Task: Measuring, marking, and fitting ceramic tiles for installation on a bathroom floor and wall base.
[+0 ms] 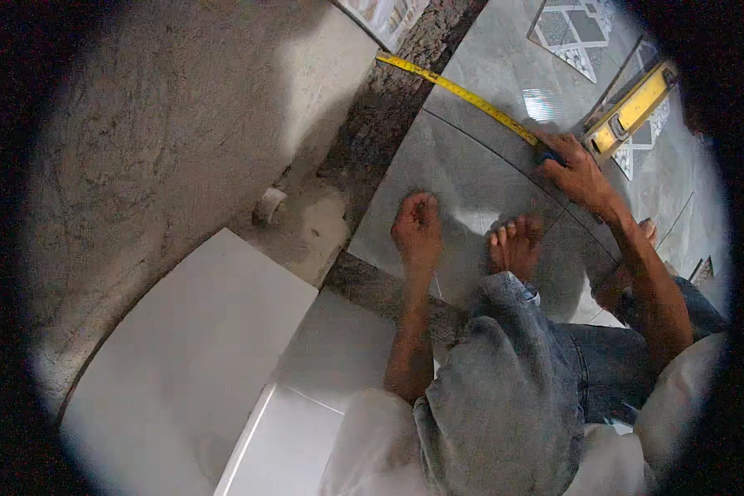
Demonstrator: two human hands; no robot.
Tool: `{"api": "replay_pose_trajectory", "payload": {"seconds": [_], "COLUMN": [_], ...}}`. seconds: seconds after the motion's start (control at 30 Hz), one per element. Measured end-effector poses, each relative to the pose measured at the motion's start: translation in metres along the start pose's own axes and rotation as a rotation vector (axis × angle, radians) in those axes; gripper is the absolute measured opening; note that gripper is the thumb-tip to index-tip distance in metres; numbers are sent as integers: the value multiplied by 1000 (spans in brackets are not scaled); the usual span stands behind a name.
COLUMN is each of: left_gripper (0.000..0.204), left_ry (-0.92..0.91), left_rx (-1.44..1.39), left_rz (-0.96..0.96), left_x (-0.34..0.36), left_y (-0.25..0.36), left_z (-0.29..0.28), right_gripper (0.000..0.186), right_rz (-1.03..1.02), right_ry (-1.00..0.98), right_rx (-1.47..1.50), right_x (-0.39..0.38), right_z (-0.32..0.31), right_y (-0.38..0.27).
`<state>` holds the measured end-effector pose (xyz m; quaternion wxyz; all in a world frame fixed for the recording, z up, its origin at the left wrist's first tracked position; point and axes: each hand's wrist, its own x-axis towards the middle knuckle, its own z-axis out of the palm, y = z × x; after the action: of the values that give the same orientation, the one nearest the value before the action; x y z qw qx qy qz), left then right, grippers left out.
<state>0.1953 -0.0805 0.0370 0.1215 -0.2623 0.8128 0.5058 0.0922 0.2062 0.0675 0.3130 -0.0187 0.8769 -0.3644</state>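
A yellow tape measure point(471, 97) stretches out over the grey floor tiles point(471, 153). Its far end reaches the base of the wall, close to a pale framed panel at the top. My right hand point(577, 169) is closed round the dark case at the near end of the tape. Lower and to the left, my left hand point(417, 230) hangs over the floor tiles with its fingers curled in. Whatever it may hold is hidden. My bare foot point(517, 244) rests on the tiles between my two hands.
A yellow spirit level point(635, 107) lies right of my right hand, by patterned tiles point(572, 37). White wall tile point(198, 347) covers the lower left wall; rough cement point(165, 140) is above. A short pipe stub point(269, 205) sticks out. A rough strip point(388, 107) edges the floor.
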Motion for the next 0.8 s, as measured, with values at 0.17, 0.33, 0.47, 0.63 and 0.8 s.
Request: {"api": "replay_pose_trajectory", "payload": {"seconds": [0.17,0.33,0.47,0.63,0.8], "left_gripper": [16,15,20,20,21], "left_ry": [19,92,39,76,32], "left_rx": [-45,16,-70,-72,-42], "left_rz": [-9,98,-30,84,16], "left_x": [2,1,1,1,2], "left_y": [3,-3,-7,-11,-14], "left_z": [1,4,5,4,6], "right_gripper": [58,61,59,58,58], "right_rz": [-33,-41,46,68,-15], "right_ry": [-63,-99,-130,-150,-133], "right_rx": [38,13,80,102,-31], "right_x": [-13,-23,-20,-17,-13], "right_z": [14,25,24,23,24], "right_y": [-9,-15,-16,-17,-12]}}
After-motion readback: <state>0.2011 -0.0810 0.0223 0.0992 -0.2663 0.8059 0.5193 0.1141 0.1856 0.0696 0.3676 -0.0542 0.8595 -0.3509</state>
